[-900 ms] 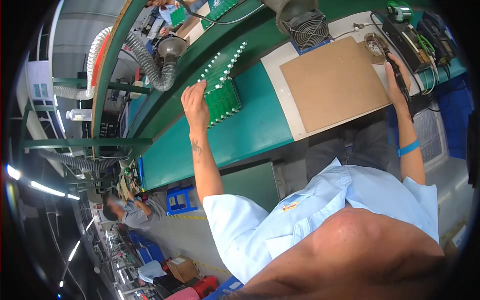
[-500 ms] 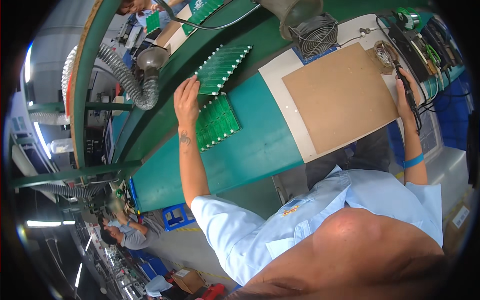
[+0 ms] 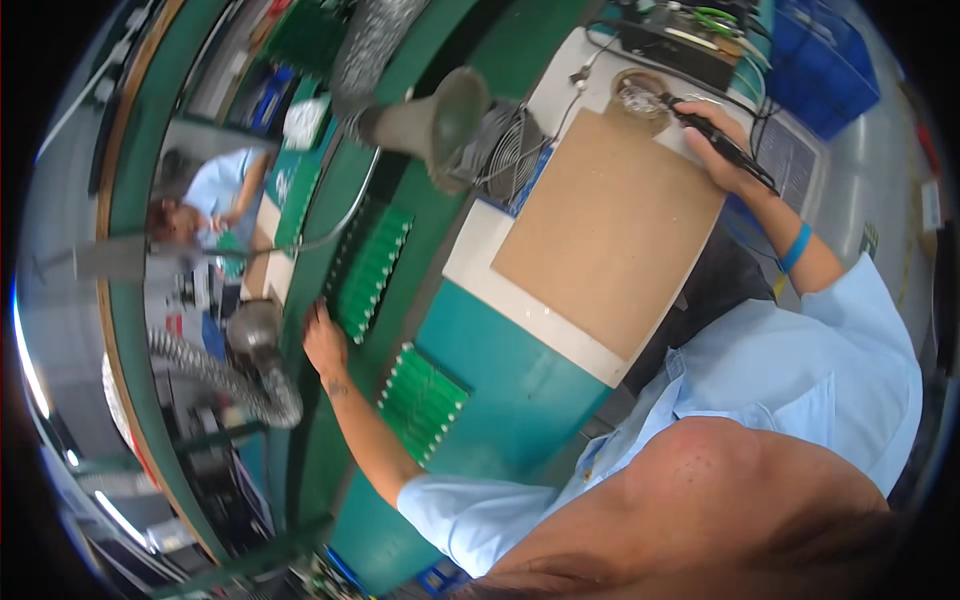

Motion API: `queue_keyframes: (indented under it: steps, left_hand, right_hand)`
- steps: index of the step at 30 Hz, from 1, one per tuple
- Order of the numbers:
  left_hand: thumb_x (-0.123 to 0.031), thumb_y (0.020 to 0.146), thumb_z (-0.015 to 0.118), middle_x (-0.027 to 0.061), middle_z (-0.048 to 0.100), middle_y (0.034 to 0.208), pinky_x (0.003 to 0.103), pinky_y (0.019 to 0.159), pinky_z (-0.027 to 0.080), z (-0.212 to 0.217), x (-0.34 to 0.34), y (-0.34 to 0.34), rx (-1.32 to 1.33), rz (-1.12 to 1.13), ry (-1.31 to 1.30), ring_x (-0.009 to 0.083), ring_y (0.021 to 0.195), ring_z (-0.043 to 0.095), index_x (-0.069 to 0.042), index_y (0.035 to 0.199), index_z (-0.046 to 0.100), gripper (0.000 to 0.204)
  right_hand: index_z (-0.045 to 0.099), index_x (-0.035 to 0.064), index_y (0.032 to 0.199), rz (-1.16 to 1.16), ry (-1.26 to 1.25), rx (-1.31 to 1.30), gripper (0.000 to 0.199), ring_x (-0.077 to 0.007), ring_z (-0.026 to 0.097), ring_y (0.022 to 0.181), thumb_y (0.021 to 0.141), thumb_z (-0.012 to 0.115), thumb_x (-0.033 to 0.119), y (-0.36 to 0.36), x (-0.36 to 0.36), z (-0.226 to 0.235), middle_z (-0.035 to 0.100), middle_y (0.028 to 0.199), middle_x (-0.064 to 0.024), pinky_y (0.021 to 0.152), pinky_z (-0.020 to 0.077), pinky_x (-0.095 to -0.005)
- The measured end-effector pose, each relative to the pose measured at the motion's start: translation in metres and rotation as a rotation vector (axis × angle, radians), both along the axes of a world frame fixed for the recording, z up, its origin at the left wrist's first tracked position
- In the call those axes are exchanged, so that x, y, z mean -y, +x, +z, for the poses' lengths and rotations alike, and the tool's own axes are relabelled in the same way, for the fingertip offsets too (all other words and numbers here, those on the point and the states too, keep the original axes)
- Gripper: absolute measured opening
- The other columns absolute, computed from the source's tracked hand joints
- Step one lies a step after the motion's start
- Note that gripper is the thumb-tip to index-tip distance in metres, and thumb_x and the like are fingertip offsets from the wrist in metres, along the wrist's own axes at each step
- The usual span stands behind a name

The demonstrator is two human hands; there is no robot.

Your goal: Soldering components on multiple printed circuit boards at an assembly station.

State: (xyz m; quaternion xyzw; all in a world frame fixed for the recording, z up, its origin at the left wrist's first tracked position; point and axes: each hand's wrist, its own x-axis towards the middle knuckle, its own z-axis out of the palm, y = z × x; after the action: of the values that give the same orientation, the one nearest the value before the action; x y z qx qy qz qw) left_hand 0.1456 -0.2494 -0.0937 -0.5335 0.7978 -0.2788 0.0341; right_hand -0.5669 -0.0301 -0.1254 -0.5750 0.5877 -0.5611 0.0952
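- Two light blue sleeves (image 3: 465, 515) sit lowest, bare forearms running out of them; a blue band (image 3: 797, 248) circles the right forearm.
- On the teal mat (image 3: 520, 350), a lower green panel (image 3: 425, 405) lies to the right of the left forearm, small white parts lined along its edges.
- A square brown board (image 3: 610, 240) lies on a white sheet (image 3: 475, 245), between the two arms and beyond the shirt front.
- The right hand (image 3: 718, 165) is wrapped around a black-handled soldering iron (image 3: 742, 160), which slants up and left, its front end at the rim of a round dish (image 3: 619, 84) of pale, tangled material.
- The left hand (image 3: 325, 342) reaches far out, fingertips at the near left corner of the upper green panel (image 3: 372, 272); whether they pinch it or merely touch it, I cannot tell.
- That upper panel is over the darker green strip past the mat, apart from the lower one, white parts dotting its right edge.
- Behind the brown board stand a fan (image 3: 505, 155) and a flared funnel (image 3: 450, 120).
- Farther off, upper left, a co-worker (image 3: 225, 190) in light blue bends over a bench.
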Motion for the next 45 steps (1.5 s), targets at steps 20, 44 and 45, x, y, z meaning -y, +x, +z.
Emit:
queue_keyframes:
  steps: [20, 44, 45]
  left_hand:
    - [-0.019, 0.093, 0.069, 0.0191, 0.067, 0.120, 0.043, 0.087, 0.057, 0.023, -0.054, -0.063, -0.613, 0.297, 0.090, 0.0346, 0.103, 0.068, -0.003, 0.144, 0.048, 0.058]
    - [-0.026, 0.098, 0.063, 0.0143, 0.072, 0.111, 0.035, 0.088, 0.054, -0.029, -0.337, -0.004, -1.318, 0.854, -0.298, 0.0257, 0.099, 0.068, 0.002, 0.125, 0.066, 0.038]
    - [-0.025, 0.099, 0.063, 0.0138, 0.072, 0.110, 0.035, 0.088, 0.054, -0.033, -0.330, -0.009, -1.332, 0.856, -0.298, 0.0250, 0.099, 0.068, 0.002, 0.124, 0.066, 0.037]
  right_hand:
    - [0.067, 0.0027, 0.122, 0.080, -0.127, 0.051, 0.031, -0.0207, 0.064, 0.090, 0.092, 0.069, 0.011, -0.020, -0.001, -0.005, 0.071, 0.107, -0.0089, 0.084, 0.0500, -0.0300]
    - [0.055, 0.0003, 0.126, 0.590, 0.049, 1.212, 0.029, -0.0145, 0.060, 0.104, 0.104, 0.062, 0.019, -0.032, 0.040, -0.021, 0.062, 0.121, -0.0170, 0.090, 0.0507, -0.0266]
    - [0.054, -0.0007, 0.126, 0.646, 0.129, 1.275, 0.029, -0.0155, 0.059, 0.106, 0.105, 0.060, 0.019, -0.051, 0.046, -0.032, 0.061, 0.124, -0.0180, 0.091, 0.0504, -0.0276]
